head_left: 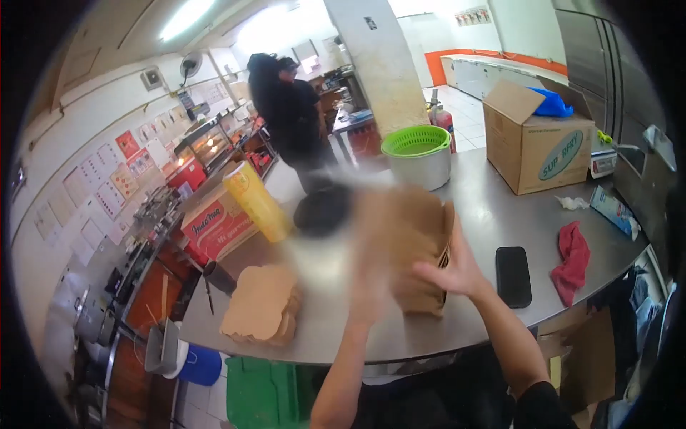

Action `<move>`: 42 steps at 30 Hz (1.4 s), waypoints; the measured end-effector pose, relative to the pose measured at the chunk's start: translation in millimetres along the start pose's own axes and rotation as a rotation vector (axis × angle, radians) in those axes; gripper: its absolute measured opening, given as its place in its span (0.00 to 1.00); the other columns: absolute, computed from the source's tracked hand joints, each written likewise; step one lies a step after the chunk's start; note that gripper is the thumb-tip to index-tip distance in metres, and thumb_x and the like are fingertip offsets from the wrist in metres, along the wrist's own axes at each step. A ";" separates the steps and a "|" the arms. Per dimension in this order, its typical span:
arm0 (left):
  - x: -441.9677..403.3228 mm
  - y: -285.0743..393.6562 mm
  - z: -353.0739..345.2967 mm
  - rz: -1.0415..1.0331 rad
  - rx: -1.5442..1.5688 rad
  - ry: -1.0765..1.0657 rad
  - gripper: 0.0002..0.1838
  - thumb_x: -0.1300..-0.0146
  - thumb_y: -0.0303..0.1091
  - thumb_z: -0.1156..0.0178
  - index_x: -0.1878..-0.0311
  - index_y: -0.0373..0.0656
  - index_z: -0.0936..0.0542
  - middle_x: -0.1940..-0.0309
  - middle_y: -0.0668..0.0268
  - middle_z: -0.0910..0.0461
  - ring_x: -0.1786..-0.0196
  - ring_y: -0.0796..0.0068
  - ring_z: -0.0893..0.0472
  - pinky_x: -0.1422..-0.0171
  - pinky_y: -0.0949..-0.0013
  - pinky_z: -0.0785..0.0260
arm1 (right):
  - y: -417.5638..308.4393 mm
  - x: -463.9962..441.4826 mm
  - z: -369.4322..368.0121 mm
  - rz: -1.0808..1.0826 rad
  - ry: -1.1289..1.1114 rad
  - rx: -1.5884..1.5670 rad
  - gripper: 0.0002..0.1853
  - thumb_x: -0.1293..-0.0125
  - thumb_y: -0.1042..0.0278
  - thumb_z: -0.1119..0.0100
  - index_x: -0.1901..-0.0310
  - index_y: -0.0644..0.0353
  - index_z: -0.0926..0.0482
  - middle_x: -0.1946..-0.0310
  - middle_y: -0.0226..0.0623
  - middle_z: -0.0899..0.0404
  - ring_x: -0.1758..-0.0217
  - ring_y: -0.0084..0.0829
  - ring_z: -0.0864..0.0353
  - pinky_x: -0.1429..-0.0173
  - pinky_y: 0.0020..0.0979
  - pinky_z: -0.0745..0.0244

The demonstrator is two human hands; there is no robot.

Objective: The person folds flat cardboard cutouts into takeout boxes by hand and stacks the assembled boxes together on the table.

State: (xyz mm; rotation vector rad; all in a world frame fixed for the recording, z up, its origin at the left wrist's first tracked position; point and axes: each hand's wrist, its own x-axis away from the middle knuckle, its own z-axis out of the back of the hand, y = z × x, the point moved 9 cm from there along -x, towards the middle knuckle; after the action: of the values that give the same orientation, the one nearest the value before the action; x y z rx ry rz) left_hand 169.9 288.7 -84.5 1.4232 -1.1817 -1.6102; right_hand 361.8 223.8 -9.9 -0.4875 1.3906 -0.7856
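A bundle of flat brown cardboard pieces stands over the near part of the steel table, its left side smeared by motion. My right hand grips it at the right edge, thumb across the front and fingers along the side. On the left side of the bundle is my left hand, too blurred to show its fingers. A pile of similar flat cardboard pieces lies on the table to the left.
A yellow roll and an Indomie carton stand on the left. Behind are a white pot with a green strainer and a Superfry box. A phone and red cloth lie right. Two people stand beyond.
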 end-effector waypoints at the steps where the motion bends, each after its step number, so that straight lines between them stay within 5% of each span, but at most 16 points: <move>1: 5.2 28.8 3.5 -0.187 -0.227 0.016 0.37 0.32 0.49 0.34 0.28 0.36 0.35 0.30 0.53 0.29 0.27 0.57 0.30 0.23 0.55 0.39 | 2.5 -6.5 6.7 -0.013 0.041 0.024 0.60 0.48 0.55 0.19 0.24 0.69 0.52 0.31 0.52 0.33 0.26 0.41 0.33 0.23 0.39 0.40; 2: 15.5 51.4 7.5 -0.366 -0.462 0.029 0.36 0.32 0.46 0.34 0.28 0.36 0.34 0.30 0.49 0.30 0.26 0.54 0.31 0.22 0.54 0.41 | 5.9 -10.8 12.2 -0.029 0.083 0.044 0.61 0.48 0.54 0.19 0.23 0.70 0.53 0.30 0.53 0.33 0.26 0.41 0.33 0.23 0.39 0.39; 3: 22.5 56.5 22.0 -0.350 -0.469 0.048 0.36 0.32 0.46 0.34 0.28 0.36 0.34 0.30 0.49 0.30 0.26 0.54 0.31 0.22 0.54 0.41 | 5.3 -15.1 13.5 -0.036 0.062 0.032 0.61 0.48 0.54 0.19 0.23 0.70 0.53 0.30 0.53 0.33 0.26 0.41 0.33 0.23 0.39 0.39; 5: 33.2 60.9 58.5 -0.252 -1.046 0.081 0.35 0.35 0.44 0.33 0.30 0.34 0.31 0.30 0.42 0.31 0.25 0.45 0.34 0.21 0.52 0.43 | 9.7 -17.0 17.9 -0.112 0.062 0.133 0.62 0.47 0.51 0.20 0.23 0.71 0.55 0.30 0.56 0.33 0.25 0.43 0.32 0.23 0.39 0.39; 8: 35.7 40.6 151.0 -0.247 -1.211 0.107 0.33 0.37 0.48 0.32 0.36 0.32 0.26 0.33 0.38 0.29 0.28 0.37 0.32 0.22 0.52 0.41 | -12.4 17.8 29.7 0.118 0.413 0.652 0.59 0.46 0.46 0.24 0.24 0.71 0.51 0.31 0.57 0.35 0.25 0.51 0.37 0.22 0.47 0.43; 12: 35.0 31.3 216.9 -0.020 -1.555 0.013 0.34 0.36 0.53 0.35 0.40 0.31 0.23 0.39 0.37 0.24 0.36 0.38 0.24 0.32 0.53 0.31 | -19.3 99.0 -1.6 0.452 0.515 0.448 0.39 0.49 0.55 0.25 0.40 0.68 0.31 0.46 0.51 0.29 0.41 0.46 0.29 0.36 0.45 0.33; 14: 40.2 7.3 244.6 0.363 -1.389 -0.076 0.30 0.35 0.56 0.38 0.49 0.32 0.18 0.53 0.39 0.17 0.49 0.42 0.16 0.46 0.53 0.25 | -13.9 109.0 -31.4 0.351 0.340 0.459 0.31 0.48 0.59 0.26 0.46 0.66 0.27 0.50 0.49 0.27 0.46 0.45 0.26 0.42 0.42 0.30; 15: 38.2 8.8 247.4 0.364 -1.405 -0.090 0.30 0.35 0.56 0.38 0.49 0.32 0.18 0.53 0.39 0.17 0.49 0.42 0.16 0.46 0.53 0.25 | -6.6 107.1 -51.8 0.262 0.159 0.476 0.23 0.48 0.64 0.26 0.53 0.64 0.23 0.55 0.46 0.25 0.52 0.44 0.24 0.47 0.40 0.28; 20: 29.5 -18.3 277.1 0.286 -1.326 -0.191 0.23 0.30 0.51 0.42 0.62 0.35 0.17 0.70 0.45 0.16 0.63 0.44 0.15 0.57 0.52 0.26 | -0.9 99.9 -70.3 0.226 -0.036 0.426 0.10 0.45 0.72 0.29 0.64 0.59 0.21 0.65 0.38 0.22 0.61 0.42 0.21 0.54 0.37 0.26; 24: 38.4 -1.7 257.8 0.190 -1.456 -0.130 0.18 0.29 0.43 0.43 0.60 0.35 0.16 0.68 0.44 0.16 0.62 0.42 0.16 0.56 0.51 0.26 | 1.7 101.1 -67.7 0.241 -0.061 0.429 0.07 0.43 0.72 0.31 0.66 0.57 0.21 0.68 0.36 0.21 0.64 0.41 0.19 0.57 0.39 0.24; 27: 50.7 15.5 220.0 -0.104 -1.428 -0.204 0.15 0.29 0.37 0.44 0.62 0.34 0.17 0.68 0.40 0.19 0.61 0.36 0.18 0.56 0.45 0.27 | 4.0 102.3 -67.7 0.232 -0.086 0.457 0.06 0.41 0.71 0.33 0.66 0.57 0.22 0.71 0.36 0.23 0.66 0.41 0.19 0.60 0.40 0.23; 30: 52.7 45.9 242.4 -0.236 -1.463 0.002 0.13 0.30 0.35 0.43 0.62 0.32 0.19 0.68 0.41 0.19 0.63 0.35 0.19 0.57 0.44 0.28 | 8.7 108.8 -76.0 0.202 -0.160 0.447 0.07 0.40 0.70 0.33 0.67 0.58 0.23 0.71 0.37 0.24 0.66 0.42 0.19 0.60 0.41 0.22; 32: 47.0 87.9 279.4 -0.174 -1.514 0.394 0.13 0.28 0.34 0.44 0.60 0.31 0.19 0.67 0.43 0.17 0.62 0.40 0.17 0.58 0.48 0.27 | 11.0 106.4 -81.7 0.221 -0.206 0.436 0.07 0.40 0.70 0.34 0.67 0.58 0.24 0.71 0.37 0.24 0.66 0.42 0.18 0.60 0.41 0.22; 35: 56.3 175.0 263.3 -0.359 -1.381 0.772 0.12 0.26 0.32 0.44 0.58 0.30 0.18 0.66 0.50 0.14 0.62 0.54 0.13 0.58 0.59 0.24 | 13.3 105.6 -89.4 0.255 -0.221 0.430 0.06 0.40 0.70 0.33 0.67 0.58 0.23 0.70 0.36 0.23 0.67 0.42 0.18 0.62 0.40 0.21; 37: 77.8 218.3 244.5 -0.604 -0.908 0.952 0.09 0.25 0.28 0.43 0.53 0.30 0.18 0.60 0.54 0.13 0.58 0.67 0.13 0.53 0.68 0.22 | 13.7 99.5 -89.9 0.187 -0.224 0.368 0.06 0.40 0.70 0.33 0.65 0.57 0.22 0.68 0.36 0.21 0.66 0.41 0.17 0.62 0.38 0.20; 42: 68.3 249.5 159.5 -0.777 -0.509 0.792 0.13 0.28 0.23 0.40 0.43 0.29 0.22 0.53 0.57 0.14 0.53 0.72 0.15 0.47 0.72 0.23 | -71.6 32.3 -102.4 0.396 -0.140 0.244 0.11 0.40 0.73 0.31 0.56 0.57 0.18 0.61 0.39 0.19 0.63 0.38 0.16 0.60 0.36 0.18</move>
State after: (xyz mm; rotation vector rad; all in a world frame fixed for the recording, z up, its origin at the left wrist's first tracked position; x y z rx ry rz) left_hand -18.1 167.0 120.9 1.9739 0.2609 -1.3857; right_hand 247.0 166.8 5.0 -0.0693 1.1912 -0.5743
